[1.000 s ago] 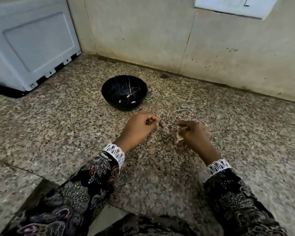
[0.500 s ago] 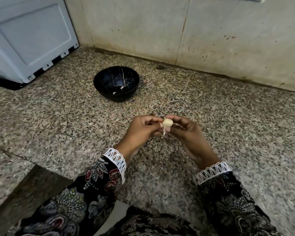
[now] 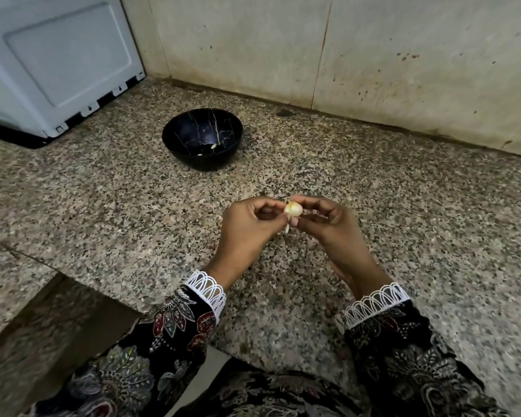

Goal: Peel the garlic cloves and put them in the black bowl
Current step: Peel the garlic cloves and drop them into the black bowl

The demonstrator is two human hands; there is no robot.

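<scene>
Two hands meeting above the speckled granite tabletop [image 3: 403, 206], both pinching one garlic clove [image 3: 293, 209] between them. Left hand [image 3: 248, 227] curled, thumb and fingertips closed on the clove's left side. Right hand [image 3: 328, 222] likewise curled, grip clamped on the clove from the right, thumb under it. Clove pale and glossy, held clear of the stone, a strip of papery skin [image 3: 287, 227] dangling below it between the two thumbs. Black bowl [image 3: 202, 139] farther back and to the left, well apart from the hands, standing upright on the tabletop; inside, thin gold veining and a couple of small pale pieces [image 3: 213, 146] near the bottom, too small to tell whether cloves or skin. White appliance [image 3: 57, 61] at the far left corner, near the bowl but not touching it. Stained beige wall [image 3: 373, 55] along the back edge. Dark floral sleeves with white lace cuffs [image 3: 209, 288] on both wrists.
</scene>
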